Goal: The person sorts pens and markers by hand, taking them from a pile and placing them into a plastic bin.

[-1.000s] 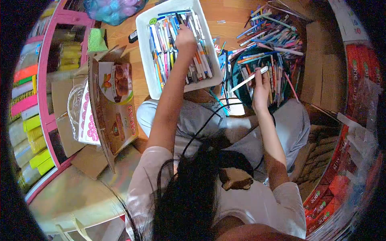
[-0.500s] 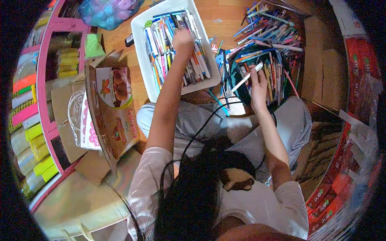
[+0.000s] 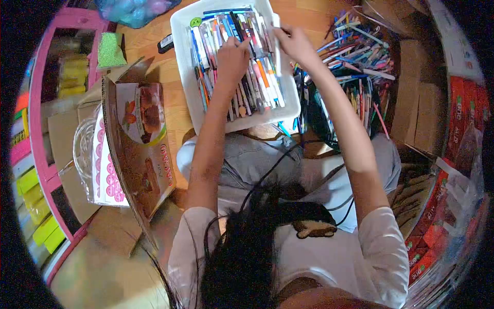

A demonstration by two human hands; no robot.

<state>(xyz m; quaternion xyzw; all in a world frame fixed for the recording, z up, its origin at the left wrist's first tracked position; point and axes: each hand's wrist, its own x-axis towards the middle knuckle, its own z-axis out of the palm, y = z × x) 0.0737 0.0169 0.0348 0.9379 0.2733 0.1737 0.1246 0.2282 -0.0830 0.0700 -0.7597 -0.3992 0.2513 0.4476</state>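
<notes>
Pens [image 3: 265,77], too many to count, packed in one white tray [image 3: 293,105] on the floor. Left to right: one bag of green beads [image 3: 110,50]; one open cardboard box [image 3: 157,170]; one small black item [image 3: 165,44] just beside the tray. Two hands at the tray. Left hand [image 3: 234,54]: fingers on the packed pens, grip cannot be told. Right hand [image 3: 294,45]: pinching one white pen [image 3: 278,59] at its upper part, along the tray's right side. Farther right, one loose heap of pens [image 3: 363,49], uncounted, and one dark container [image 3: 329,121] of more.
</notes>
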